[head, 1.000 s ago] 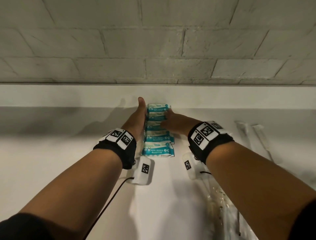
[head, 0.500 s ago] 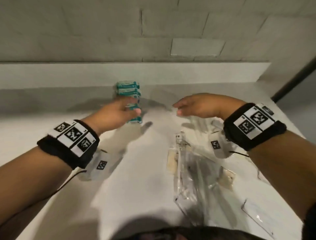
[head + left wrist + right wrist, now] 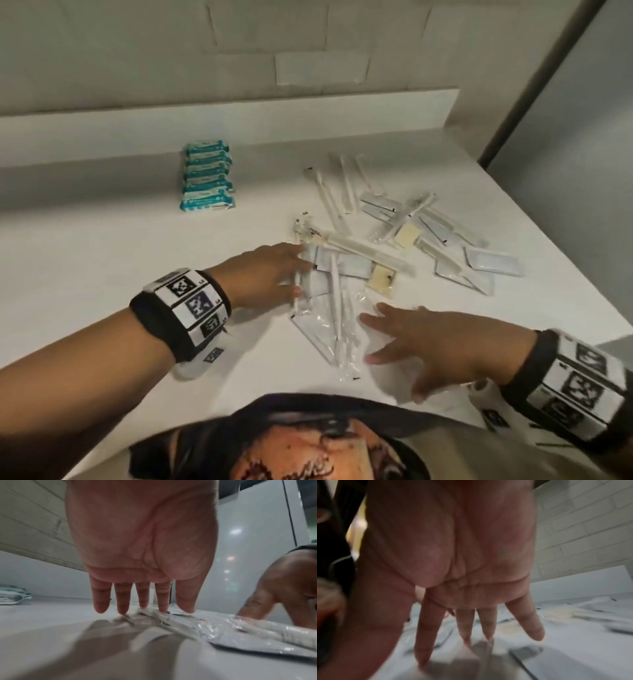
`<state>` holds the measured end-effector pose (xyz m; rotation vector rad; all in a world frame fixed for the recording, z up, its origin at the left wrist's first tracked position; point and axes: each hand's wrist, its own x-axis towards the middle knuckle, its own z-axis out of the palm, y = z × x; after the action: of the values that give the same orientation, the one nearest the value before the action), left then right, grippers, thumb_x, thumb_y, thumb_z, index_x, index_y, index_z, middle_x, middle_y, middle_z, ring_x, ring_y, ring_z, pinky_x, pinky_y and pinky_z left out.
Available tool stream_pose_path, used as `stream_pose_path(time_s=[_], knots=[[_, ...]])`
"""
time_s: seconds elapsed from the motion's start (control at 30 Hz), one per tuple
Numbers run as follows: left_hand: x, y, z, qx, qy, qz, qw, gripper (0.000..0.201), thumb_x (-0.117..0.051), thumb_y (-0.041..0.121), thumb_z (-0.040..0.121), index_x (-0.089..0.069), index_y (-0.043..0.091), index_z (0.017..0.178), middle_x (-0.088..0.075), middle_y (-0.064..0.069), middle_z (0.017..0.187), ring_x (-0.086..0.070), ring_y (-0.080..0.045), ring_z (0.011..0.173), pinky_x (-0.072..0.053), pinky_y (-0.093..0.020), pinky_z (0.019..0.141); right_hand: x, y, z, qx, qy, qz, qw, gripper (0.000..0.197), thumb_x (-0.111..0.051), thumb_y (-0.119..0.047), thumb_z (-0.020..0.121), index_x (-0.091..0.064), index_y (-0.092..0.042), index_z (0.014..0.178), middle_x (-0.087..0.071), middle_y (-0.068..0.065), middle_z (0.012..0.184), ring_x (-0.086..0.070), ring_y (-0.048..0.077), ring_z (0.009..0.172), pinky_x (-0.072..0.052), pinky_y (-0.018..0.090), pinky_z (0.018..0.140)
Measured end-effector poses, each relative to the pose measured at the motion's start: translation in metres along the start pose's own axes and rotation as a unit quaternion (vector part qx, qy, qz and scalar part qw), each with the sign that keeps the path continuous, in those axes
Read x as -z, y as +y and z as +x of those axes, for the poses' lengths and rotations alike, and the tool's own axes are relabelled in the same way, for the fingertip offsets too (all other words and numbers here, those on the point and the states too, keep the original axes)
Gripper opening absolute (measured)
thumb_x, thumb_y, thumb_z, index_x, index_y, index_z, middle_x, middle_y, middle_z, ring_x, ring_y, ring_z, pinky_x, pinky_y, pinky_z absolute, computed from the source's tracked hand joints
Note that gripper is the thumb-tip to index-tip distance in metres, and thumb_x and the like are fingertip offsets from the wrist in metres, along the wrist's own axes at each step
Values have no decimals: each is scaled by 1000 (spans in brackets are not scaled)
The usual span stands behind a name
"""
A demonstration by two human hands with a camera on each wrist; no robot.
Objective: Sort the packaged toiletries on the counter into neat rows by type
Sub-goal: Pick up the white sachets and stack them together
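Wipes: done. Your teal wipe packs [image 3: 208, 180] sit in one overlapping row near the back ledge of the counter [image 3: 102, 240], well apart from everything else.

Everything else: unsorted. The clear-wrapped pile [image 3: 342, 274] lies mid-counter: long wrapped sticks, flat sachets and a couple of yellowish pieces cross and overlap each other. A second scatter [image 3: 442, 236] of the same kinds lies further right.

Your left hand [image 3: 270, 274]: fingers straight, tips down on the left edge of the pile; the wrist view shows fingertips [image 3: 163, 608] touching wrapping, nothing pinched.

Your right hand [image 3: 421, 342]: grip spread wide, over the near right edge of the pile, holding nothing; too blurred to tell whether it touches.

Judgement: one type is finished; at least three are left to separate and line up.
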<state>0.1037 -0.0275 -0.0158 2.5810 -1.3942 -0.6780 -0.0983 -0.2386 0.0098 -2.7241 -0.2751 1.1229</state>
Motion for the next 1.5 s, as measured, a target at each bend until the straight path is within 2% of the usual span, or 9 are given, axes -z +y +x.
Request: stream_pose_path(time_s=[0.17,0.3,0.37,0.53,0.77,1.0,1.27,1.37,1.5], knots=[[-3,8,-3,69,100,37,992,29,-59,42,89,-68,30,113,-53,3,129,-46,-23,121,-39,-36,102,6,52,3,9,8,0,1000,64,-60,-40,90,-28,-49,145,6,-29,156,12,1,145,-9,41,121],[-3,25,7,17,125,89,988,24,-56,21,91,-70,23,110,-59,-1,122,-52,-28,113,-43,-36,93,42,70,22,-80,157,-13,984,35,-56,-37,89,-60,-37,125,-52,-18,138,-47,12,128,-41,31,101],[-5,37,16,0,95,76,993,35,-54,15,91,-64,25,123,-57,-1,126,-53,-26,115,-44,-36,94,61,62,40,-70,239,-18,968,27,-54,-29,90,-66,-30,115,-64,-6,121,-57,19,112,-47,31,91],[-10,56,35,67,61,109,990,60,-64,30,87,-40,35,141,-50,-2,122,-52,-25,113,-45,-34,87,71,39,89,-23,232,-33,972,34,-47,-33,94,-57,-28,127,-56,3,120,-53,27,111,-47,40,90],[-6,53,36,109,-34,158,981,68,-57,36,92,-22,35,150,-21,9,159,-33,-25,136,-31,-35,109,73,67,98,-107,229,18,967,60,-75,-41,75,-50,-17,124,-56,9,117,-56,29,105,-47,37,84],[-1,65,42,112,16,170,979,43,-71,31,79,-56,29,119,-46,4,129,-44,-26,113,-37,-35,91,75,71,92,-144,199,21,969,64,-75,-47,75,-53,-8,121,-61,8,118,-58,25,107,-40,27,76],[5,70,47,104,13,181,978,20,-67,35,79,-51,26,85,-58,6,94,-49,-22,102,-32,-33,84,75,78,77,-97,240,85,962,47,-74,-14,78,-51,-13,119,-62,8,113,-62,26,90,-51,32,71],[16,70,34,132,13,43,990,25,-69,31,81,-55,28,101,-51,9,95,-50,-18,93,-33,-29,78,81,93,66,-105,231,168,952,54,-64,-1,83,-49,-21,131,-63,7,107,-67,26,71,-60,38,71],[25,73,15,120,-101,-7,988,42,-73,32,77,-54,43,113,-55,17,110,-54,-10,100,-45,-32,90,92,121,50,-127,261,164,943,47,-59,-9,86,-48,-16,132,-64,9,112,-64,23,73,-56,32,63]])
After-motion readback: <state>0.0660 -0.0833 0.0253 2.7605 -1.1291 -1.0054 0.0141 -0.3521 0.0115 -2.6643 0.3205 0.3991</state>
